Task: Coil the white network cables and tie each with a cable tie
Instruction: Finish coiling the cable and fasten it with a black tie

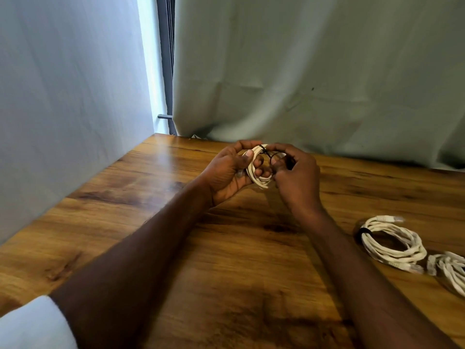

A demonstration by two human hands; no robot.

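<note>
A small coil of white network cable (pixel 257 178) is held up above the wooden table (pixel 176 248). My left hand (pixel 229 172) grips the coil, thumb across its strands and fingers curled round its far side. A thin black cable tie (pixel 268 155) loops round the top of the coil. My right hand (pixel 297 177) pinches the tie's loose end just right of the coil. Two more white coils lie on the table at the right: one (pixel 392 244) bound with a black tie, and another (pixel 450 269) cut off by the frame edge.
Pale cloth hangs along the table's far edge (pixel 314 71) and left side (pixel 63 96). A dark window frame (pixel 167 66) shows in the gap between them. A white sleeve (pixel 32 323) is at the bottom left.
</note>
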